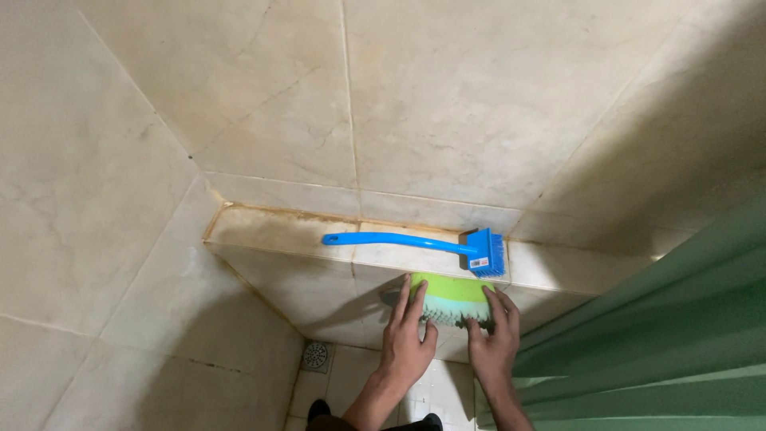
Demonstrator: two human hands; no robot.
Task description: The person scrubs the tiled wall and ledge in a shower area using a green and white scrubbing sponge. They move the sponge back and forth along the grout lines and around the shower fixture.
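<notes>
Head view, both hands: the left hand [407, 339] and the right hand [495, 335] press a green scrub brush [449, 299] flat against the vertical tiled face just under the ledge [271, 231].
Left fingers: spread and laid over the brush's left end, wrapping its edge rather than closed round it.
Right fingers: curled onto the brush's right end and lower bristle edge, gripping it from that side.
Brush place: touching the wall face directly below the ledge, its pale bristles turned down and inward.
Blue brush: a long-handled blue brush [415, 242] lies along the ledge top, head to the right, just above the green brush and apart from both hands.
Risk, blue brush: I'd judge an upward stroke could knock its head, which sits near the ledge's front edge, and send it off onto the floor.
Risk, grip: the tiles look stained and possibly damp; fingers held this flat could slip off the brush.
Risk, curtain: the green curtain [662, 319] hangs just right of the ledge, close to the right hand, and could snag a sideways stroke.
Floor drain: a round drain [316, 354] sits below the ledge's left part.
Counts: two hands, two brushes, one ledge, one curtain, one drain.
</notes>
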